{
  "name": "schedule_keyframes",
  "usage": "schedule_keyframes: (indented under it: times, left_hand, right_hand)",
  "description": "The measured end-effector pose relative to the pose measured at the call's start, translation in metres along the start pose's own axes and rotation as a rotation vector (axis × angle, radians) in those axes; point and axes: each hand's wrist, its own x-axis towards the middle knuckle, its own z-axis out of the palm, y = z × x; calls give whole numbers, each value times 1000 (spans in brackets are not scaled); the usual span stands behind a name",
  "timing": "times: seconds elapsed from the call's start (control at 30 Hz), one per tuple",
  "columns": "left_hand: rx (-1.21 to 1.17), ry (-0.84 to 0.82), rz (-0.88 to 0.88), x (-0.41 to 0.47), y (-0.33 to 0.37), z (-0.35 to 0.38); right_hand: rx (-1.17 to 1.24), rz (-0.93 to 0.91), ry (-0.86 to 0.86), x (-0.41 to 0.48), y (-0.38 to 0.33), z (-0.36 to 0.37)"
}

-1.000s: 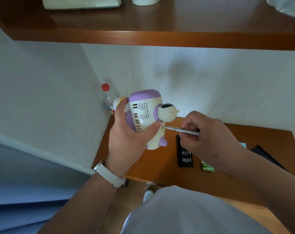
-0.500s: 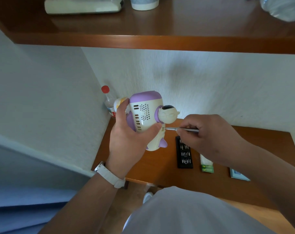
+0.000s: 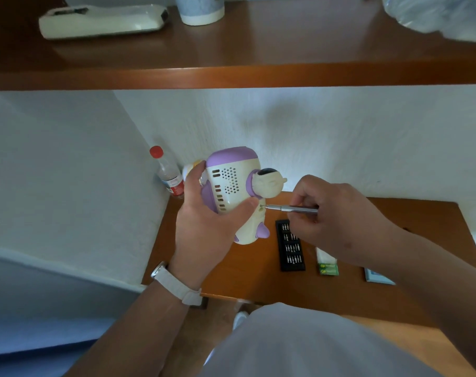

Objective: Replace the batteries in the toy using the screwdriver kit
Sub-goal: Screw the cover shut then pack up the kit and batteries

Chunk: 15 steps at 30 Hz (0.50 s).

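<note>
Nearest the camera, a pale grey shirt (image 3: 299, 341) is filling the bottom of the view, with both forearms reaching forward over it. The left wrist is wearing a white watch (image 3: 177, 285).

The left hand (image 3: 206, 227) is wrapping around the toy (image 3: 238, 191), thumb pressing on its cream underside, holding it up in the air above the near left part of the desk (image 3: 247, 276). The toy is lying sideways, vent holes facing the camera, purple top pointing away, small round head sticking out to the right.

The right hand (image 3: 337, 219) is pinching the screwdriver (image 3: 291, 208) in its fingers, the shaft lying nearly level and its tip touching the toy's body just below the head.

Below the hands, the brown wooden desk is holding a black bit tray (image 3: 291, 246), lying lengthwise; just to its right are green batteries (image 3: 328, 268), and farther right a pale blue box (image 3: 378, 278) partly hidden by the right arm. The desk's near edge is running just past the watch; bare wood is showing left of the tray and behind the right hand.

At the far left corner, a bottle (image 3: 168, 172) with a red cap is standing against the white walls (image 3: 340, 137), which are closing in the desk at left and rear.

Overhead, a wooden shelf (image 3: 258, 74) is jutting out, carrying a white device (image 3: 103, 20), a cup (image 3: 200, 9) and a plastic bag (image 3: 438, 14).
</note>
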Motion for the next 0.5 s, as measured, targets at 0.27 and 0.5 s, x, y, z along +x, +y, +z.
schedule_keyframes:
  times: [0.27,0.5]
  left_hand:
    - [19,-54,5,4,6,24]
    - [2,-82,-2,3,15,48]
  right_hand:
    - [-57,86,-10,-4,18,-15]
    - [-47,90,-9,-9,35,-26]
